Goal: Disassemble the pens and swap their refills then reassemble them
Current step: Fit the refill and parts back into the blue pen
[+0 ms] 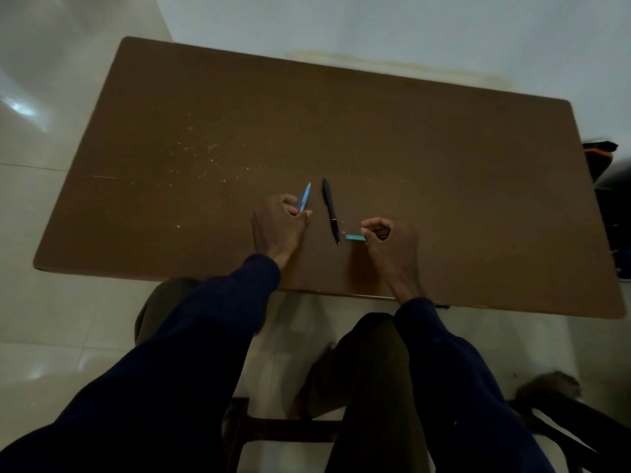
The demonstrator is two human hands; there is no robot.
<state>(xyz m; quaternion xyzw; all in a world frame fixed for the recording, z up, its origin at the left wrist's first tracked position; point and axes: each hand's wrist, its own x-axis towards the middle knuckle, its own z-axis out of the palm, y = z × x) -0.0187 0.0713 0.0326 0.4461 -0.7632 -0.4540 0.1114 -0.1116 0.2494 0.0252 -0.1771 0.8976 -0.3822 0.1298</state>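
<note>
We see the left hand (280,227) curled tight round the near end of a blue pen part (305,197), just left of the black pen (330,210). The part's free end slants up beside the black pen's far end. The right hand (389,238), just right of the black pen's near tip, pinches a short blue piece (352,237) in curled fingers. The piece points at that tip, apart from it. The black pen lies on the table (444,158) between both hands.

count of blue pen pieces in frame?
2. A longer blue piece pinched in the left hand, left of the black pen; a short blue piece gripped in the right hand, right of it. A refill or other parts may be hidden inside the fists.
</note>
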